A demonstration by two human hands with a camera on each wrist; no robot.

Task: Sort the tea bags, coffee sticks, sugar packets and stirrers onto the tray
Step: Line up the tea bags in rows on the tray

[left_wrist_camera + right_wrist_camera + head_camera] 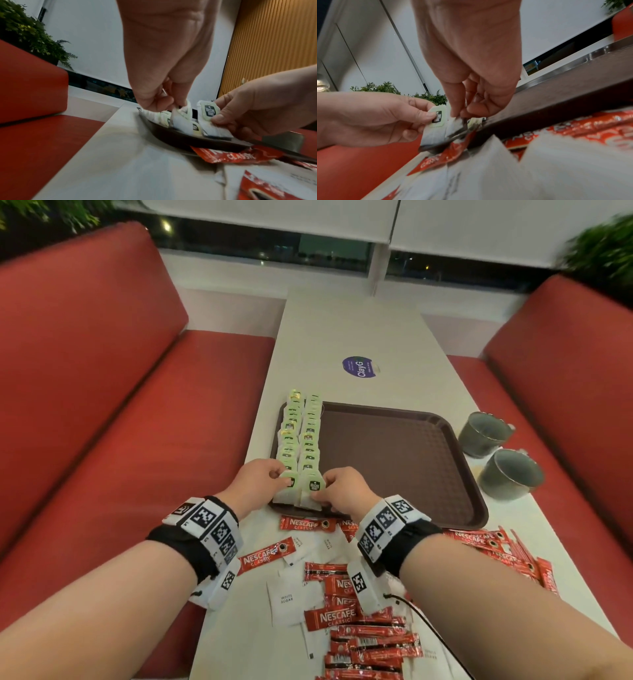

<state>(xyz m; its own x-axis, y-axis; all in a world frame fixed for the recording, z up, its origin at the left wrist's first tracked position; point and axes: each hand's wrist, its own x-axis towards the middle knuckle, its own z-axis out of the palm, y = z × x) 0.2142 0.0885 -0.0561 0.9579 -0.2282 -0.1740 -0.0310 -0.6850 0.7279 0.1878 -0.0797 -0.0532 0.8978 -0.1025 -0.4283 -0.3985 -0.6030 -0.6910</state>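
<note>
The left hand [260, 479] has thumb and fingers pinched on the front tea bag [287, 491] of the left row, at the near left corner of the tray [404, 463], and the right hand [342, 491] pinches the front tea bag [312, 491] of the row beside it, thumb pressed on the green paper tag; both bags stand tilted on the tray's near edge, leaning back against the two rows of tea bags [301, 436] that run along the tray's left side toward its far left corner. These bags look feather-light, soft and limp, thin paper that would crumple or tear under a hard squeeze, so I judge the stiffer tag or the top edge the best place to hold, with a gentle pinch, and a nudge could topple the leaning rows. The rest of the tray is bare. Just off its near edge, on the table [342, 330], the red coffee sticks [342, 618] and white sugar packets [282, 599] lie loose and overlapping, some touching the tray's rim; they seem flat, light and slick, best lifted by an end or an edge. Two grey cups [496, 457] stand by the tray's right edge. I see no stirrers.
</note>
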